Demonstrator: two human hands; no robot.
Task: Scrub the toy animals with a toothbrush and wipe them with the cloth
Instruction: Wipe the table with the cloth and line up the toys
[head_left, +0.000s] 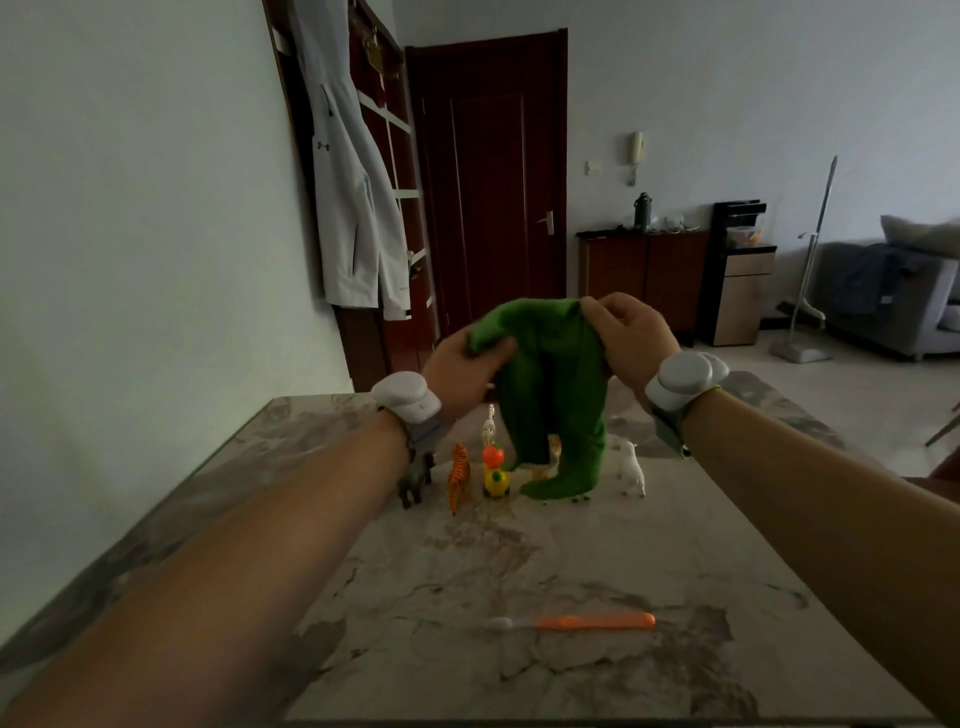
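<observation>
1. Hanging at far left: a pale jacket (353, 208) on the wall, beside a dark wooden door (493, 182).
2. On the marble-look table (519, 561), leftmost of the toy row: a grey animal (415, 480), standing, partly behind the L forearm; species can't be told.
3. L hand (462, 371), raised above the toys, fingers and thumb curled round one top edge of the green cloth (550, 395); a white device (408, 397) sits on that wrist.
4. Next in the row: an orange striped tiger (458, 480); a zebra (488, 426) further back; a yellow-and-orange toy (494, 473) just beside the cloth's lower end.
5. Centre: the cloth hangs between both hands; its bottom end lies bunched on the tabletop; a tan toy (555, 449) peeks out behind it, mostly hidden.
6. Nearer the camera, well apart from the toys: an orange toothbrush (576, 622) lying flat, white bristle end to the left; no hand on it.
7. R hand (631, 338) pinches the cloth's other top edge, fingers curled; a matching wrist device (683, 376).
8. Right end of the row: a white animal (631, 470), upright, near the cloth but not touching.
9. Background right: a low cabinet (644, 270); a grey sofa (909, 306).
</observation>
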